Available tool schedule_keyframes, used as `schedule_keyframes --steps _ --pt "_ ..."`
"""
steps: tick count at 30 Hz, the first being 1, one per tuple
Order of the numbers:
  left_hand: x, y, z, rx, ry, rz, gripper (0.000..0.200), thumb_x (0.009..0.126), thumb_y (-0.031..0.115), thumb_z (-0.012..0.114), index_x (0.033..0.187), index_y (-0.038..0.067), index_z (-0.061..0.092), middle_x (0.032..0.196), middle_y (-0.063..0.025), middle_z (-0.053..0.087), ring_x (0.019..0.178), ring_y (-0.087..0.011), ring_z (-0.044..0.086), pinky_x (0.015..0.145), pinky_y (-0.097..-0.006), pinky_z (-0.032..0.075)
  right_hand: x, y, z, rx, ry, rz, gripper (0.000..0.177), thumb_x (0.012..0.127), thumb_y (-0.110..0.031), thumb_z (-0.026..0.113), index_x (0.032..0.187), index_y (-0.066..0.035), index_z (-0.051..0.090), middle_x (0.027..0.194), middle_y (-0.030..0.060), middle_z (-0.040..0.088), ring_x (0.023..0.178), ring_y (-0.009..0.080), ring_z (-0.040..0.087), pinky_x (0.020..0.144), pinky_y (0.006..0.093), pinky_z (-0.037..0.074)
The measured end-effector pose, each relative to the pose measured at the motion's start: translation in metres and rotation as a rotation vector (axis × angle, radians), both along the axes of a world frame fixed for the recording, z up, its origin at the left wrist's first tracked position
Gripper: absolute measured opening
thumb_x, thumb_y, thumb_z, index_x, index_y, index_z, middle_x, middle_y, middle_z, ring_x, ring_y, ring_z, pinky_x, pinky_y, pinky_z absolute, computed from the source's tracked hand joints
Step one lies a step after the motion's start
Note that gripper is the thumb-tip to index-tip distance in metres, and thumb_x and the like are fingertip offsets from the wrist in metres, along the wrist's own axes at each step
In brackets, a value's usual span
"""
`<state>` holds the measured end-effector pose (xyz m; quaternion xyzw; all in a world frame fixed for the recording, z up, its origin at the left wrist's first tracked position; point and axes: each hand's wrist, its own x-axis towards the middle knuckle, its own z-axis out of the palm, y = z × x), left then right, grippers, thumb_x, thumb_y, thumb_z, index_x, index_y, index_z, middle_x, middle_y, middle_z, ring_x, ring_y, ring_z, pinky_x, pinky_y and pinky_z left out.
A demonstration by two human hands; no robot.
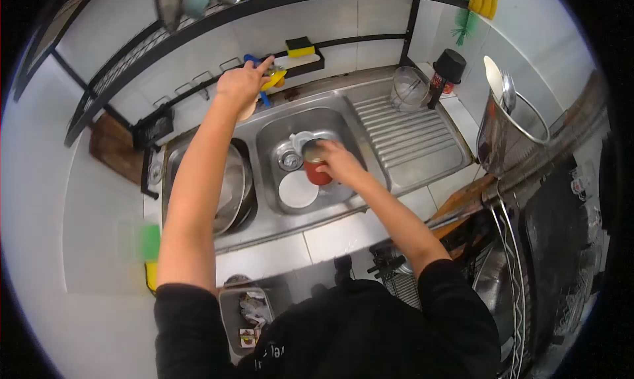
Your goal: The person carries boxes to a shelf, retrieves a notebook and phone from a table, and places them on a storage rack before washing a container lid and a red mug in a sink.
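Note:
My left hand point(242, 83) reaches to the back wall behind the sink, fingers stretched out beside a yellow object point(273, 80) and a blue piece point(265, 100) near the rack. What the fingertips touch there is partly hidden. Inside the sink basin point(267, 131), my right hand point(342, 164) grips a red cup point(318, 174) by its side. A round white lid or dish point(298, 189) lies on the basin floor left of the cup. Near the drain strainer point(289, 160) sits another small white piece point(301, 140).
A large metal pot point(228, 187) fills the left basin. On the ribbed drainboard point(409, 138) stands a clear container point(407, 90). A sponge point(300, 47) rests on the wall rack. The utensil holder point(496, 131) is at right; a bin point(232, 313) stands below the counter.

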<state>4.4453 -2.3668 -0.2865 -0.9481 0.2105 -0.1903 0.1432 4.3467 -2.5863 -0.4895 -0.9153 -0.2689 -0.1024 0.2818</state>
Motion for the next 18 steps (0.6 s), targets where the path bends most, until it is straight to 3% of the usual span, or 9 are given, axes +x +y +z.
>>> schedule_keyframes --steps 2,3,5,6,12,14,16,17,18 --pt "0.028 -0.013 0.004 0.069 0.068 0.049 0.041 0.096 0.039 0.041 0.132 0.021 0.047 0.106 -0.0135 0.060 0.091 -0.0312 0.063 0.073 -0.0417 0.051 0.050 0.014 -0.014 -0.017 -0.040 0.003 0.029 0.072 -0.017 0.073 0.096 -0.002 0.067 0.132 0.0092 0.050 0.117 0.0321 0.050 0.098 0.0398 0.043" --pt "0.043 -0.020 0.003 0.067 0.078 0.042 0.041 0.096 0.039 0.041 0.132 0.021 0.047 0.106 -0.0135 0.060 0.091 -0.0312 0.063 0.073 -0.0417 0.051 0.072 0.019 -0.022 -0.009 -0.081 0.058 0.029 0.072 -0.017 0.072 0.096 -0.001 0.067 0.133 0.0094 0.050 0.119 0.0323 0.050 0.098 0.0398 0.043" --pt "0.070 -0.024 -0.003 0.076 0.135 0.033 0.035 0.095 0.039 0.041 0.115 0.017 0.060 0.105 -0.0128 0.060 0.089 -0.0303 0.063 0.072 -0.0409 0.052 0.113 0.037 -0.043 -0.003 -0.111 0.107 0.029 0.072 -0.017 0.072 0.096 -0.001 0.067 0.133 0.0097 0.049 0.120 0.0325 0.049 0.097 0.0397 0.043" --pt "0.083 -0.024 -0.013 -0.011 0.055 -0.011 0.037 0.094 0.041 0.043 0.098 0.012 0.066 0.098 -0.0121 0.064 0.086 -0.0308 0.064 0.071 -0.0422 0.052 0.131 0.048 -0.054 -0.026 -0.088 0.097 0.028 0.073 -0.018 0.071 0.095 -0.002 0.068 0.130 0.0090 0.051 0.119 0.0307 0.049 0.094 0.0413 0.045" --pt "0.120 -0.035 -0.011 -0.151 0.097 0.127 0.044 0.089 0.046 0.051 0.091 0.007 0.070 0.091 -0.0144 0.068 0.088 -0.0328 0.065 0.075 -0.0426 0.052 0.183 0.089 -0.062 -0.099 0.050 -0.020 0.026 0.076 -0.021 0.067 0.094 -0.001 0.066 0.121 0.0141 0.056 0.107 0.0318 0.056 0.086 0.0406 0.050" --pt "0.118 -0.023 -0.021 -0.187 0.081 0.162 0.045 0.088 0.048 0.051 0.093 0.007 0.070 0.090 -0.0149 0.067 0.089 -0.0332 0.065 0.076 -0.0428 0.052 0.191 0.096 -0.068 -0.051 -0.016 -0.027 0.027 0.076 -0.021 0.066 0.094 -0.001 0.066 0.122 0.0135 0.057 0.105 0.0316 0.057 0.086 0.0404 0.050" --pt "0.107 0.000 -0.033 -0.554 -0.033 -0.001 0.052 0.088 0.054 0.049 0.099 0.006 0.069 0.094 -0.0211 0.066 0.093 -0.0362 0.062 0.081 -0.0429 0.049 0.194 0.100 -0.078 -0.023 -0.137 0.018 0.028 0.077 -0.022 0.066 0.096 -0.001 0.065 0.120 0.0124 0.058 0.102 0.0318 0.059 0.085 0.0403 0.050" --pt "0.100 0.016 -0.040 -0.549 -0.045 0.032 0.052 0.088 0.054 0.049 0.099 0.006 0.069 0.094 -0.0211 0.066 0.093 -0.0362 0.062 0.081 -0.0429 0.049 0.196 0.101 -0.080 -0.036 -0.199 0.085 0.028 0.078 -0.022 0.066 0.096 0.000 0.065 0.118 0.0121 0.059 0.100 0.0322 0.060 0.085 0.0404 0.050" --pt "0.091 0.033 -0.049 -0.761 -0.104 0.087 0.055 0.085 0.057 0.051 0.097 0.006 0.069 0.094 -0.0215 0.066 0.092 -0.0367 0.062 0.079 -0.0441 0.049 0.195 0.100 -0.075 0.002 -0.076 0.054 0.034 0.077 -0.020 0.067 0.104 0.000 0.063 0.120 0.0139 0.058 0.106 0.0322 0.058 0.089 0.0398 0.048"
